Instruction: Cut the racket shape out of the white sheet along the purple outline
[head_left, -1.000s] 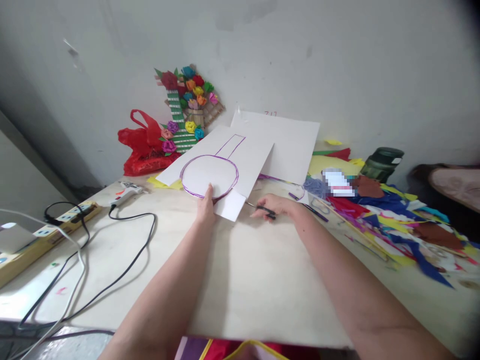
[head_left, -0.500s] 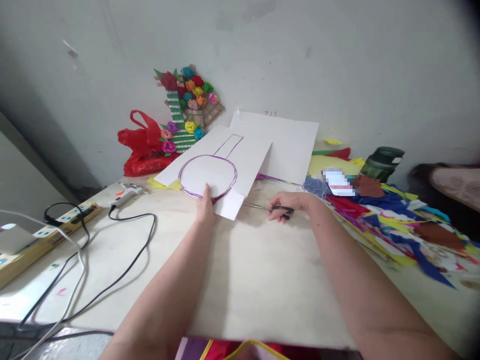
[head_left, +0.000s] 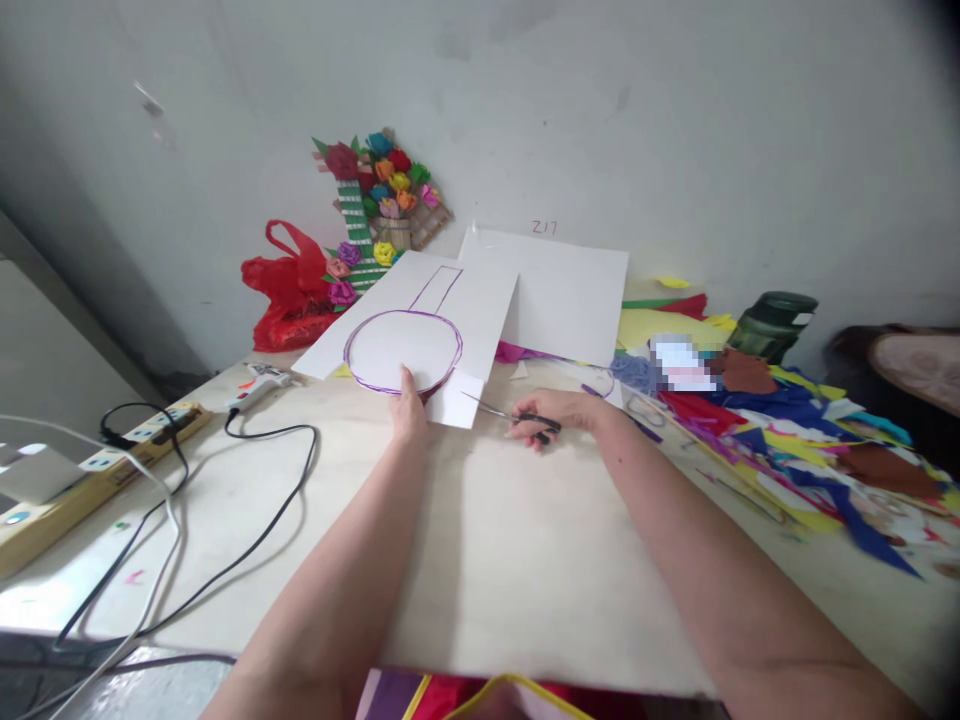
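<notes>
Both arms (head_left: pixel 352 548) outstretched, right hand (head_left: pixel 562 404) seemingly fist-like around scissors (head_left: pixel 523 417).

Red marking (head_left: pixel 544 227) on grey wall (head_left: pixel 712 130): reads "Z17" or "217".

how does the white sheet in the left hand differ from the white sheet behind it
The front sheet carries a purple outline of a circle and strip; the back sheet shows a bare face where visible. The front sheet is held by the left hand, while the back sheet, touched by neither hand, stands by the wall. Both are white.
</notes>
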